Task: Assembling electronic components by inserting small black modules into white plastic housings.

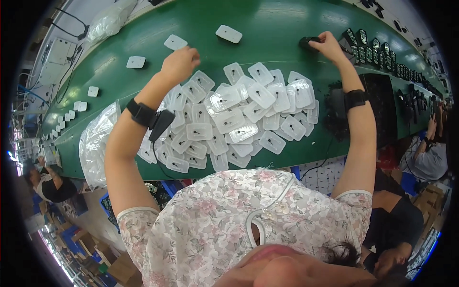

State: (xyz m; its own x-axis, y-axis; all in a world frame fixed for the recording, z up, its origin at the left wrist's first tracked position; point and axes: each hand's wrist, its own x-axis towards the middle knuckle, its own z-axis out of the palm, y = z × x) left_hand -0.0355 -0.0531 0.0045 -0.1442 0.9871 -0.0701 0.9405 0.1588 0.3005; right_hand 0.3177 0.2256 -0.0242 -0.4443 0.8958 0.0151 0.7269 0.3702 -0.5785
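My left hand (180,65) hovers over the green table with its fingers curled in. Whatever they hold, if anything, is hidden. Just beyond it lies a white plastic housing (176,42) with rounded corners. At the right, my right hand (329,47) is closed on a black plastic housing (310,43), thumb and fingers at its right end. Between my arms spreads a large heap of translucent white plastic housings (199,131), many with a small dark piece in the middle. Another white housing (229,34) lies alone at the far middle.
A clear plastic bag (99,143) lies left of the heap. Small white housings (136,62) run in a line along the left. Rows of black housings with green circuit boards (368,51) stand at the right, above a black tray (380,103). Co-workers (425,153) sit nearby on both sides.
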